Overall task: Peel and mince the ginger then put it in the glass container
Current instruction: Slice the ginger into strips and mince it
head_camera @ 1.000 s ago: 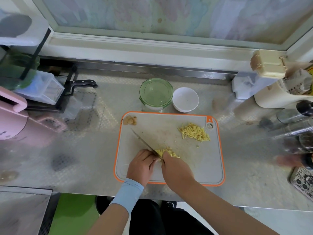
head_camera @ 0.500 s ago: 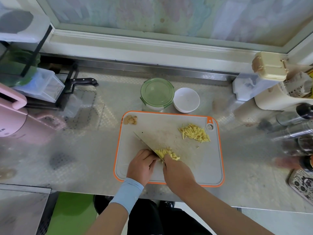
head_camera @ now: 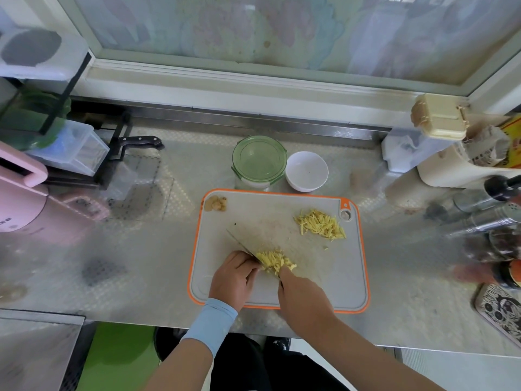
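Observation:
A grey cutting board with an orange rim (head_camera: 349, 277) lies on the steel counter. My right hand (head_camera: 304, 299) grips a knife (head_camera: 242, 245) whose blade points up and to the left. My left hand (head_camera: 234, 275) is curled just left of the blade, pressing down on ginger that its fingers hide. Freshly cut ginger strips (head_camera: 276, 261) lie right of the blade. A second heap of ginger strips (head_camera: 320, 224) sits near the board's far right corner. Ginger peel scraps (head_camera: 215, 204) are at its far left corner. The green-lidded glass container (head_camera: 258, 162) stands behind the board, lid on.
A white bowl (head_camera: 306, 171) stands right of the container. A black-handled knife (head_camera: 141, 141) lies by a rack at the back left, near a pink appliance (head_camera: 19, 198). Bottles and jars (head_camera: 490, 218) crowd the right side. The counter's front edge runs just below the board.
Both hands stay at the board's near middle, chopping. The blade has shifted slightly left and the heap of strips beside it looks a little larger.

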The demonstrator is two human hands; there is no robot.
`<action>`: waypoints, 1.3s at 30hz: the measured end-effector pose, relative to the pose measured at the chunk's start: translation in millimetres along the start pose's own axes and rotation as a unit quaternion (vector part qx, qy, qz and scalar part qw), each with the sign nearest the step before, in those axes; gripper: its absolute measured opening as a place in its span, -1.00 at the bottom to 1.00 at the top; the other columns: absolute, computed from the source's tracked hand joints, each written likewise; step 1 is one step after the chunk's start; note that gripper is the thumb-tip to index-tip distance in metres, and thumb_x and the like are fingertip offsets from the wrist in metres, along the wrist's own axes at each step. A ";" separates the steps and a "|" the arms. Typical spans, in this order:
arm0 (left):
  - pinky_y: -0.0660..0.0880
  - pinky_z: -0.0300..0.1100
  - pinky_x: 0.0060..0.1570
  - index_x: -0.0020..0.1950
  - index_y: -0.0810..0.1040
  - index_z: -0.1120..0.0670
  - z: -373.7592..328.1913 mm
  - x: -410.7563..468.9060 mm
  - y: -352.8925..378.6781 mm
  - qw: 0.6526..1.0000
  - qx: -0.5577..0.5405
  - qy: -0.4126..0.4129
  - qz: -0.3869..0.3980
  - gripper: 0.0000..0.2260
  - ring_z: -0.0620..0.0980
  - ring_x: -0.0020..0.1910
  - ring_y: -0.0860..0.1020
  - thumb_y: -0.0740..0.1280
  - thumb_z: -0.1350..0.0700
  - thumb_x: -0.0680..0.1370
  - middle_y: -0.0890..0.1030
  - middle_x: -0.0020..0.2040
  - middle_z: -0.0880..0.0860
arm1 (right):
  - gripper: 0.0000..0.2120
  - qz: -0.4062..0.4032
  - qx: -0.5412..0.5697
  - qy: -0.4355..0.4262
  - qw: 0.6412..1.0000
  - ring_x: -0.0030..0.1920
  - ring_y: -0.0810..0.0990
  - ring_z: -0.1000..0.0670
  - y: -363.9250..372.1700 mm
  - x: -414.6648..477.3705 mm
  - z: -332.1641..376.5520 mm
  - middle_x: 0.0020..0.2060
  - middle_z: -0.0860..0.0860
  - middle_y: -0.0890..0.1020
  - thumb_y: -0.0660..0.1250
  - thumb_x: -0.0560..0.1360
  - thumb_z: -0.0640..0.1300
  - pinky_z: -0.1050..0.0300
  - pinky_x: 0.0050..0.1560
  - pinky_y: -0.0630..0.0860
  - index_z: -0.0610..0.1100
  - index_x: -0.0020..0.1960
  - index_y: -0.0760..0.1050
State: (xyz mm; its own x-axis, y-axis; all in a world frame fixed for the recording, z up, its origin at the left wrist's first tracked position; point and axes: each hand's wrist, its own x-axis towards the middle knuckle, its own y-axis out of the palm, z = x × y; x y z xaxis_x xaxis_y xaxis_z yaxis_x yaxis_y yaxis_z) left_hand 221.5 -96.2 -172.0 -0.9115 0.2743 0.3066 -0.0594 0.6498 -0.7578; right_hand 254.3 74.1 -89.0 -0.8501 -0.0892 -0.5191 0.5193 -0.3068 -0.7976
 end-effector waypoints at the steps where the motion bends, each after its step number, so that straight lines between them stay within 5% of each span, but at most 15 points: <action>1: 0.47 -0.28 -0.07 -0.17 0.67 0.09 -0.1 0.0 0.0 1.000 -0.002 -0.002 0.000 -0.87 -0.02 -0.03 0.53 0.33 0.17 0.52 0.62 -0.13 0.00 | -0.84 -0.002 -0.007 0.002 1.000 -0.44 0.28 0.06 1.0 -4.2 -3.9 -0.39 0.06 0.33 0.14 0.60 -0.24 0.17 -0.48 0.11 -0.03 0.06 0.20; 12: 0.47 -0.27 -0.14 -0.19 0.66 0.08 2.3 -0.4 2.0 1.000 -0.008 -0.002 -0.006 -0.87 -0.02 -0.06 0.53 0.33 0.17 0.51 0.61 -0.14 -0.01 | -0.83 -0.005 -0.028 0.004 1.000 -0.44 0.27 0.06 0.3 -13.0 -9.3 -0.38 0.06 0.34 0.16 0.60 -0.25 0.17 -0.48 0.09 -0.11 0.17 0.29; 17: 0.49 -0.26 -0.12 -0.17 0.67 0.07 2.5 0.0 2.3 1.000 -0.015 -0.007 0.001 -0.89 -0.02 -0.05 0.53 0.35 0.17 0.50 0.62 -0.12 -0.02 | -0.73 0.013 -0.042 -0.019 0.999 -0.27 0.38 -0.09 -3.6 -3.8 -2.4 -0.09 -0.09 0.55 0.13 0.61 -0.28 0.20 -0.47 0.13 -0.17 0.30 0.29; 21: 0.45 -0.30 -0.08 -0.15 0.67 0.08 3.0 -0.6 3.5 1.000 -0.007 -0.006 0.011 -0.91 -0.02 -0.02 0.53 0.37 0.16 0.51 0.62 -0.11 -0.01 | -0.79 0.009 -0.017 -0.013 1.000 -0.36 0.34 -0.05 -1.8 18.8 9.7 -0.33 0.01 0.40 0.15 0.60 -0.24 0.17 -0.48 0.10 -0.14 0.23 0.29; 26: 0.49 -0.21 -0.03 -0.12 0.68 0.13 1.2 0.4 1.1 1.000 0.000 0.017 0.010 -0.86 0.01 -0.02 0.53 0.34 0.15 0.55 0.62 -0.12 0.02 | -0.85 0.003 -0.006 -0.019 1.000 -0.31 0.42 -0.11 1.0 31.8 18.2 -0.19 -0.09 0.58 0.15 0.61 -0.23 0.16 -0.50 0.14 -0.11 0.17 0.29; 35: 0.49 -0.24 -0.02 -0.12 0.69 0.14 1.5 0.3 0.4 1.000 0.012 0.024 0.000 -0.83 0.00 -0.02 0.54 0.31 0.16 0.57 0.64 -0.12 0.02 | -0.89 0.008 0.022 -0.023 0.999 -0.30 0.42 -0.13 -0.4 30.9 14.5 -0.31 -0.01 0.42 0.10 0.62 -0.23 0.14 -0.48 0.12 -0.06 -0.01 0.19; 39: 0.49 -0.24 -0.03 -0.13 0.68 0.13 1.7 -0.8 1.8 1.000 0.014 0.019 -0.005 -0.88 0.00 -0.03 0.53 0.35 0.20 0.53 0.63 -0.14 0.01 | -0.86 -0.001 0.000 -0.034 0.999 -0.36 0.36 -0.06 -2.2 21.6 8.8 -0.37 0.05 0.32 0.16 0.60 -0.24 0.16 -0.48 0.11 -0.11 0.13 0.27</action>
State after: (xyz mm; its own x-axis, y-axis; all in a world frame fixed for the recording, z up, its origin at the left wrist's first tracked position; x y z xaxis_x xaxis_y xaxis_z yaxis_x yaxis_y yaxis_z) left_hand 221.4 -96.5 -174.6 -0.8942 0.2953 0.3364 -0.0804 0.6333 -0.7697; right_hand 234.0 64.6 -95.8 -0.8548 -0.1531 -0.4959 0.5181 -0.3071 -0.7982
